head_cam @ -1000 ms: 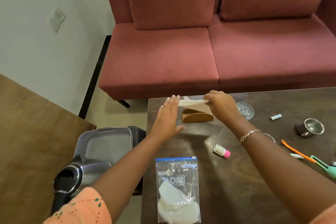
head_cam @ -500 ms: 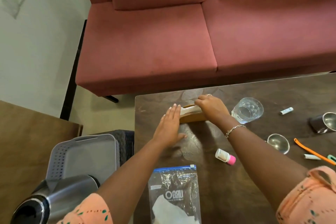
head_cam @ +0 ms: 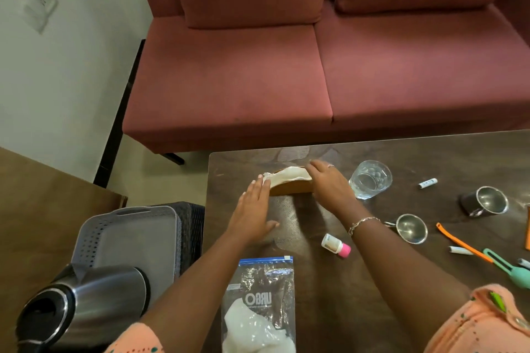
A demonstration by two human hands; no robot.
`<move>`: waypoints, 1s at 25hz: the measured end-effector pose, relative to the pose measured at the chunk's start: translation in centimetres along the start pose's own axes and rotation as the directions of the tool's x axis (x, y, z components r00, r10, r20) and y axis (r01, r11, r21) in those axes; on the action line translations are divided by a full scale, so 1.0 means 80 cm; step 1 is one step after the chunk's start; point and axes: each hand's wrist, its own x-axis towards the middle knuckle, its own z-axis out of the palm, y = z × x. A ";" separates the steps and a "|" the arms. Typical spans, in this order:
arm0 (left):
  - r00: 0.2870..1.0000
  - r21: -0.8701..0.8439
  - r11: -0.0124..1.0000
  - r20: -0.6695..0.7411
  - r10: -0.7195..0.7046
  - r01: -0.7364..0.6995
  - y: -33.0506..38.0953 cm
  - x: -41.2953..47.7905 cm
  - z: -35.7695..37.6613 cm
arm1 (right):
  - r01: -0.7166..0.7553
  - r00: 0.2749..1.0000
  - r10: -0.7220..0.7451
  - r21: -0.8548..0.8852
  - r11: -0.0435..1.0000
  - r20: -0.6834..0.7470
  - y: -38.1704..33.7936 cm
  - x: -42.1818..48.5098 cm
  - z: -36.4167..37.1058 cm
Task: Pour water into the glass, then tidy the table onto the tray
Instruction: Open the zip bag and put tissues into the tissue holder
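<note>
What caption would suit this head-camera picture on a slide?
Left hand and right hand press a white napkin into its wooden holder, beside a glass on the dark table.

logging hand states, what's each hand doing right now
Left hand: open, flat, fingertips at the napkin.
Right hand: on the napkin, grip cannot be told.

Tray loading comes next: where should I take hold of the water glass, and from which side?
The glass stands upright, apparently part full, with the right hand close on its left: wrap its side wall from the right, keeping it level.
</note>
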 end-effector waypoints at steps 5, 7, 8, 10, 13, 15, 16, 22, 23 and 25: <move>0.999 0.038 0.998 0.006 -0.045 0.044 0.026 -0.069 0.002 | 0.020 0.996 -0.026 -0.072 0.997 -0.080 -0.003 -0.084 -0.009; 0.999 0.056 0.998 0.009 -0.041 0.041 0.037 -0.095 0.005 | 0.010 0.999 -0.014 -0.105 0.994 -0.036 -0.005 -0.113 -0.007; 0.999 0.067 0.997 0.016 -0.032 0.031 0.042 -0.105 0.007 | 0.009 0.999 -0.013 -0.119 0.993 -0.030 -0.005 -0.124 -0.004; 0.999 0.071 0.997 0.031 -0.024 0.021 0.051 -0.125 0.011 | -0.001 1.000 -0.002 -0.119 0.993 -0.028 -0.008 -0.148 -0.003; 0.999 0.067 0.998 0.047 -0.024 0.021 0.060 -0.148 0.021 | 0.003 1.000 -0.006 -0.125 0.992 -0.028 -0.012 -0.181 -0.001; 0.998 0.090 0.996 0.057 -0.018 0.012 0.065 -0.162 0.032 | -0.001 0.999 -0.004 -0.130 0.992 -0.035 -0.010 -0.201 0.002; 0.998 0.096 0.995 0.055 -0.017 0.011 0.068 -0.168 0.037 | -0.005 0.999 0.000 -0.131 0.991 -0.044 -0.008 -0.210 0.002; 0.999 0.052 0.998 0.027 -0.035 0.034 0.106 -0.211 0.064 | 0.003 0.998 -0.014 -0.167 0.986 -0.069 0.006 -0.268 -0.012; 0.999 0.049 0.998 0.030 -0.033 0.032 0.115 -0.218 0.068 | -0.002 0.997 -0.011 -0.158 0.987 -0.083 0.010 -0.280 -0.016; 0.999 0.039 0.999 0.041 -0.026 0.024 0.131 -0.228 0.077 | -0.012 0.996 0.001 -0.132 0.991 -0.085 0.019 -0.303 -0.023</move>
